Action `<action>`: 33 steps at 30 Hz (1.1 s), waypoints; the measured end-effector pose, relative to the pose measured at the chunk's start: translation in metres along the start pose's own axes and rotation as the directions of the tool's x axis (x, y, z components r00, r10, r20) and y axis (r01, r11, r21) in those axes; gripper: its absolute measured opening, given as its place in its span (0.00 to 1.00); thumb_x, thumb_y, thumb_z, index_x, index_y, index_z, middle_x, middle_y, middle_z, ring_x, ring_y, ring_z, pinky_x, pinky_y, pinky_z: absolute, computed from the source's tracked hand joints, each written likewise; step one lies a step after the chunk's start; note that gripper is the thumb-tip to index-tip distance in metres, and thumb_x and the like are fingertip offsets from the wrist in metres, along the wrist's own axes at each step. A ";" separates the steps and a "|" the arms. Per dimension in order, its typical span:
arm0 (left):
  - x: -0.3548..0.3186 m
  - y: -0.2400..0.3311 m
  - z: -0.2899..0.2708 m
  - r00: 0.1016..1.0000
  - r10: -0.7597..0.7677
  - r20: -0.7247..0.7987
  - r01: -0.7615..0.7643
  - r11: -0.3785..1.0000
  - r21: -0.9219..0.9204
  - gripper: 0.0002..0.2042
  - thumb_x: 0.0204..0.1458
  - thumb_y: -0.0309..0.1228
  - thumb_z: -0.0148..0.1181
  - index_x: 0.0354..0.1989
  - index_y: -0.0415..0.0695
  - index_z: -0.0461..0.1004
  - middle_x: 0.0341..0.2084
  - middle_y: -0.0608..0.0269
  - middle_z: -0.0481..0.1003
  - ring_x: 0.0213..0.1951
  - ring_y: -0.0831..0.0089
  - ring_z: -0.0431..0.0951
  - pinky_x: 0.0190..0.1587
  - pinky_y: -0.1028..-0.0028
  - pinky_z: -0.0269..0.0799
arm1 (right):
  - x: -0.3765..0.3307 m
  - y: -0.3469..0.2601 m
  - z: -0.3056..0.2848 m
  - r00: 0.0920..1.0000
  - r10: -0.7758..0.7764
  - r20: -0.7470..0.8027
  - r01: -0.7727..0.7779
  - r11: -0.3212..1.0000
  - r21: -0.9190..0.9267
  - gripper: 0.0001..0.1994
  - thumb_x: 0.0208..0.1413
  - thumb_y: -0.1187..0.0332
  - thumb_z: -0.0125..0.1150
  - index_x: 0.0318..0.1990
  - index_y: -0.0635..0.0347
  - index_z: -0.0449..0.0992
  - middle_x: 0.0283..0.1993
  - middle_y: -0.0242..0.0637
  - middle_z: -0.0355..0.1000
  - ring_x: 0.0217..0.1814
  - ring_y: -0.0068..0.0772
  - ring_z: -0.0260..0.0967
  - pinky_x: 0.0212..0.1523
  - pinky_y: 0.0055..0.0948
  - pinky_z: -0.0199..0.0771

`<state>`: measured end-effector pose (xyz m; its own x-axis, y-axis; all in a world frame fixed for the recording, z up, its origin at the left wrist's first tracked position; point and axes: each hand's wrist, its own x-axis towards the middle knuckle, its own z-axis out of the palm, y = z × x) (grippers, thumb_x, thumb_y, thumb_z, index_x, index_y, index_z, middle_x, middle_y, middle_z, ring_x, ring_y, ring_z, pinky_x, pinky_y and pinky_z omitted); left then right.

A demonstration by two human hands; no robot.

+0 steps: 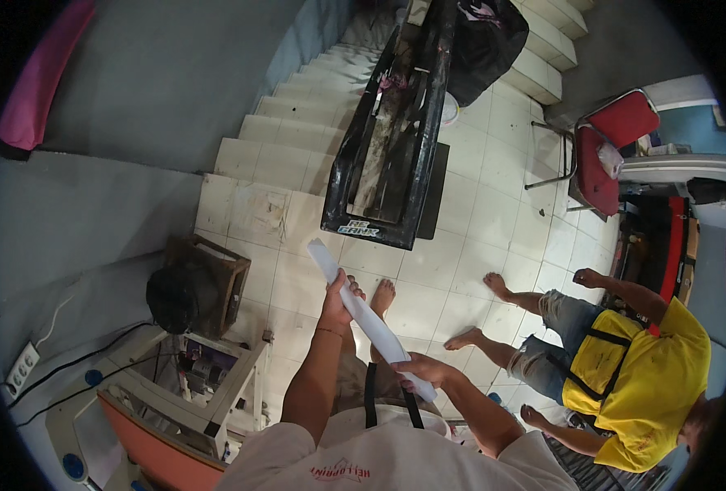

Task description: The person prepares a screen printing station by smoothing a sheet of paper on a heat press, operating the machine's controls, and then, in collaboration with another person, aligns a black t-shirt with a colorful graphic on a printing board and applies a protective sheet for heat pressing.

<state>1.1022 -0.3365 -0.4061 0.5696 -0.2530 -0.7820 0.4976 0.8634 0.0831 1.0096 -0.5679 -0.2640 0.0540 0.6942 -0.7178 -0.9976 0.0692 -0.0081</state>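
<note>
A long white rolled sheet is held slantwise above the tiled floor, its far end pointing up and to the left toward the stairs and its near end close to the holder's waist. The left hand is wrapped around the roll at about its middle, while the right hand is closed on its lower end; the two hands sit apart along its length. The holder's bare foot shows on the tiles just beyond the roll. Ahead, a long black panel with a worn, grimy inner face leans from the floor up against the stairs. To the right, a person in a yellow shirt and torn jeans crouches barefoot on the tiles, near a red chair. At left stand a small wooden crate with a dark bundle against it and a white frame stand.
</note>
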 end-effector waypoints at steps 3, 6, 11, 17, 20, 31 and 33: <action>0.020 0.017 -0.026 0.990 -0.049 -0.133 0.035 0.994 -0.106 0.12 0.58 0.43 0.61 0.32 0.53 0.67 0.19 0.69 0.65 0.21 0.74 0.67 0.29 0.67 0.71 | -0.002 0.007 -0.002 0.994 0.011 -0.107 -0.045 0.947 -0.318 0.14 0.61 0.58 0.59 0.43 0.57 0.66 0.28 0.28 0.67 0.23 0.21 0.64 0.25 0.25 0.67; 0.027 0.031 -0.025 0.947 0.049 -0.317 -0.068 0.997 -0.047 0.18 0.62 0.47 0.53 0.26 0.49 0.65 0.14 0.70 0.61 0.17 0.77 0.64 0.26 0.74 0.69 | -0.010 0.010 0.012 0.924 -0.311 -0.222 0.006 0.593 -0.805 0.14 0.63 0.57 0.56 0.38 0.59 0.67 0.26 0.28 0.67 0.23 0.22 0.64 0.25 0.25 0.66; 0.025 0.030 -0.001 0.847 0.100 -0.522 0.011 0.979 0.206 0.29 0.60 0.60 0.47 0.14 0.52 0.57 0.07 0.76 0.52 0.07 0.79 0.50 0.11 0.82 0.52 | -0.008 0.023 0.008 0.923 -0.265 -0.280 -0.074 0.590 -0.804 0.18 0.62 0.53 0.56 0.40 0.62 0.70 0.27 0.29 0.68 0.24 0.20 0.65 0.27 0.24 0.67; 0.037 0.027 -0.020 0.889 -0.056 -0.455 0.112 0.989 0.096 0.30 0.55 0.67 0.48 0.14 0.55 0.59 0.07 0.78 0.53 0.08 0.82 0.52 0.12 0.77 0.54 | -0.026 0.000 0.013 0.956 0.065 -0.287 -0.152 0.944 -0.293 0.19 0.60 0.52 0.60 0.40 0.61 0.71 0.28 0.29 0.69 0.24 0.20 0.66 0.25 0.24 0.66; 0.039 0.023 -0.035 0.904 0.068 -0.421 -0.013 0.991 0.132 0.27 0.55 0.65 0.51 0.20 0.53 0.64 0.11 0.75 0.59 0.12 0.81 0.58 0.18 0.76 0.60 | -0.023 -0.005 0.032 0.894 -0.162 -0.418 -0.162 0.753 -0.638 0.18 0.59 0.53 0.61 0.40 0.62 0.72 0.27 0.30 0.70 0.24 0.21 0.66 0.24 0.24 0.66; -0.001 -0.073 -0.044 0.966 -0.134 -0.223 0.196 0.938 0.285 0.18 0.63 0.50 0.51 0.37 0.45 0.67 0.26 0.64 0.71 0.22 0.70 0.71 0.27 0.69 0.72 | 0.057 0.025 0.003 0.937 -0.142 -0.320 0.046 0.956 -0.290 0.14 0.61 0.63 0.59 0.46 0.64 0.71 0.30 0.36 0.74 0.26 0.28 0.74 0.25 0.27 0.75; 0.011 -0.049 -0.039 0.960 -0.129 -0.247 0.218 0.900 0.378 0.20 0.63 0.53 0.49 0.37 0.46 0.66 0.28 0.64 0.73 0.23 0.71 0.72 0.26 0.69 0.72 | 0.062 0.012 0.015 0.917 -0.119 -0.380 -0.028 0.933 -0.359 0.15 0.61 0.65 0.58 0.50 0.64 0.69 0.31 0.36 0.75 0.26 0.28 0.74 0.25 0.28 0.75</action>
<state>1.0583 -0.3650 -0.4430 0.3215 -0.2465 -0.9142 0.8190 0.5570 0.1379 1.0018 -0.5134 -0.2987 0.1514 0.3560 -0.9221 -0.9479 -0.2121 -0.2375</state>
